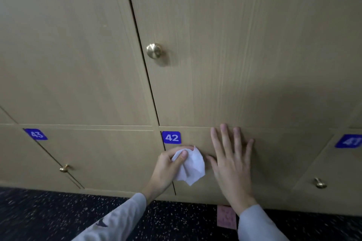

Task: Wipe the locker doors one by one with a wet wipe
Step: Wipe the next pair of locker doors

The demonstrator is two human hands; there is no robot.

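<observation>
The left hand (168,166) pinches a white wet wipe (191,168) between thumb and fingers, up against locker door 42 (274,162), just under the blue number sticker 42 (171,137). The crumpled wipe hangs down from the hand, longer up-and-down than wide, its loose corner pointing at the dark speckled floor (49,217). The right hand (231,162) lies flat on the same door, fingers spread, just right of the wipe. Bare wood stretches to the right, toward sticker 41 (348,141).

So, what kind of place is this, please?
Probably a locker or changing room: pale wood-look locker doors with round brass knobs, blue numbered labels such as 42, and a dark speckled floor.
</observation>
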